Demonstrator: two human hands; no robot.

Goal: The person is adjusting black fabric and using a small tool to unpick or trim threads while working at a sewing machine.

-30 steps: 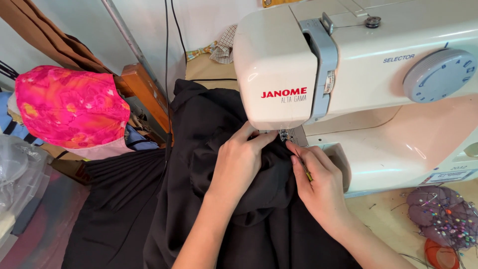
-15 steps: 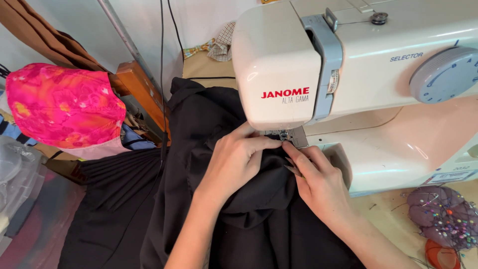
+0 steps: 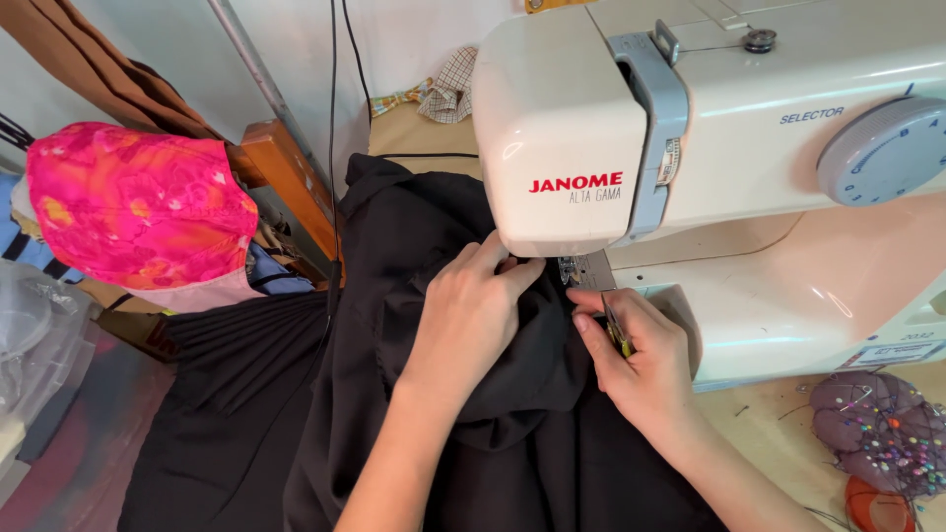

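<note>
A black fabric [image 3: 424,246] lies bunched under the head of a cream sewing machine [image 3: 690,128] and drapes down toward me. My left hand [image 3: 473,315] presses on the fabric just left of the metal presser foot [image 3: 574,270], with its fingertips up against the machine head. My right hand [image 3: 641,360] rests on the fabric just right of the foot. A thin yellow-green tool [image 3: 617,333] is pinched between its fingers. The needle itself is hidden behind the machine head.
A pink and orange patterned cloth [image 3: 138,207] covers something at the left, over a wooden frame [image 3: 286,177]. A purple pincushion full of pins [image 3: 882,433] sits at the right on the table, with a red round object [image 3: 872,507] below it. Cables [image 3: 335,118] hang down the wall.
My right hand has slid in toward the presser foot and now sits close beside it. My left hand has stayed pressed on the fabric.
</note>
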